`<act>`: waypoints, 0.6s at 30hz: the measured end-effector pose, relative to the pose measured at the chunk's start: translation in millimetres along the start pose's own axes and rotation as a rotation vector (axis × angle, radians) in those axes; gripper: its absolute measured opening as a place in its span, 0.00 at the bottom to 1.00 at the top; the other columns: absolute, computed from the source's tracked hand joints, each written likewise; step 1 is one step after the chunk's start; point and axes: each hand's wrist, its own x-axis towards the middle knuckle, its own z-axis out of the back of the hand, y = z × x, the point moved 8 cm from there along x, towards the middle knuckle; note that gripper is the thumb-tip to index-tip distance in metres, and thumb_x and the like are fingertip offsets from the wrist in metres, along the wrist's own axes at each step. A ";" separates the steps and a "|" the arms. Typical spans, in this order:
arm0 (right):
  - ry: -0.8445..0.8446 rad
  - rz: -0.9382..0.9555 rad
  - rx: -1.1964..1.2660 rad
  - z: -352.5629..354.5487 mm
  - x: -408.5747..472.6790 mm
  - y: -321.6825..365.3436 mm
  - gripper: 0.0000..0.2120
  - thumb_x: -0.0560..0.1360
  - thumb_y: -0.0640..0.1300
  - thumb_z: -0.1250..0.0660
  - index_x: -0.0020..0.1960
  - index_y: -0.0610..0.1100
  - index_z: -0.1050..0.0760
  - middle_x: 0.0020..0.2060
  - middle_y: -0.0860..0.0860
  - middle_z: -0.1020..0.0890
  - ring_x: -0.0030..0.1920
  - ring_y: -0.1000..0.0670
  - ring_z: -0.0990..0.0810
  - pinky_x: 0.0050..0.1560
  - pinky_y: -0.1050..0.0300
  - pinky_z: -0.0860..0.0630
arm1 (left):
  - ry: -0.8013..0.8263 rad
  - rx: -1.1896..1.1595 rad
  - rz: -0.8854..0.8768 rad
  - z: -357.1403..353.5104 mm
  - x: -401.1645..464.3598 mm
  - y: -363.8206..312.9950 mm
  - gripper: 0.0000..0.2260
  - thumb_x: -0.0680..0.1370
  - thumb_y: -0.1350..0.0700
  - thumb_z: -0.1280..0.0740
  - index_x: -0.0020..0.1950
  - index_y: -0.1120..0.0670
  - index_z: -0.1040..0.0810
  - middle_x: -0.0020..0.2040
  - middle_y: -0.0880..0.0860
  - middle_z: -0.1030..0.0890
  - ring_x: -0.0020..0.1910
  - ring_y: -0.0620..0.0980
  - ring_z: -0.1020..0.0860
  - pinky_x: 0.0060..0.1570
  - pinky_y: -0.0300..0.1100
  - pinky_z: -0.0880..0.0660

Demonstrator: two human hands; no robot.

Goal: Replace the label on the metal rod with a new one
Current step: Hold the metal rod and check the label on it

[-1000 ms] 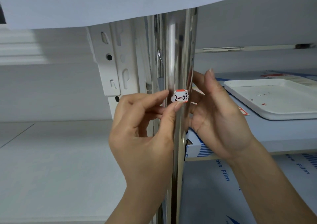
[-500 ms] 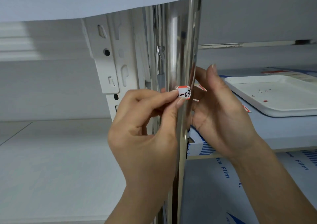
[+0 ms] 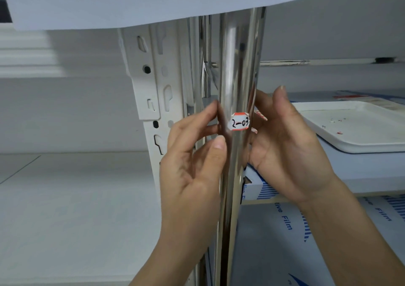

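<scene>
Take the metal rod (image 3: pixel 237 70) as your landmark: it stands upright through the middle of the view, its long axis vertical, with the white slotted upright (image 3: pixel 151 84) just to its left and the white tray (image 3: pixel 359 132) on the shelf well off to its right. Your left hand (image 3: pixel 192 171) sits just left of the rod, fingers loose and spread, holding nothing; its forefinger tip touches the rod's left edge and the thumb hangs just below that. Your right hand (image 3: pixel 287 152) is at the rod's right side with its fingers reaching behind the rod, relaxed rather than gripping; whether they press the back of the rod is hidden. The label (image 3: pixel 240 121) is stuck on the rod's front face, level with your fingertips and between the two hands, wrapped round the curve so its long axis runs across the rod; the writing "2-03" reads upright, red bands above and below. Its left edge lies just beside your left forefinger, so that hand looks nearer for smoothing it down.
</scene>
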 end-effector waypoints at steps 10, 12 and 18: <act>0.049 -0.023 0.051 3.3 -2.0 -1.2 0.28 0.75 0.61 0.45 0.69 0.48 0.28 0.60 0.42 0.24 0.66 0.41 0.31 0.70 0.31 0.42 | 0.166 -0.225 0.158 -17.7 6.1 19.6 0.23 0.78 0.61 0.39 0.74 0.55 0.32 0.66 0.56 0.21 0.63 0.53 0.22 0.60 0.50 0.27; 0.062 -0.035 0.052 4.1 -2.2 -2.2 0.28 0.76 0.62 0.46 0.69 0.48 0.28 0.60 0.43 0.24 0.65 0.41 0.31 0.69 0.30 0.42 | 0.171 -0.237 0.149 -16.3 7.8 21.1 0.23 0.78 0.61 0.39 0.74 0.57 0.31 0.66 0.56 0.22 0.60 0.54 0.23 0.60 0.54 0.30; 0.067 -0.039 0.086 2.4 -1.2 -2.5 0.26 0.76 0.61 0.47 0.66 0.49 0.26 0.60 0.44 0.25 0.62 0.41 0.31 0.58 0.38 0.29 | 0.189 -0.293 0.195 -13.6 11.5 26.2 0.23 0.78 0.61 0.38 0.73 0.58 0.31 0.64 0.58 0.20 0.56 0.53 0.24 0.60 0.55 0.30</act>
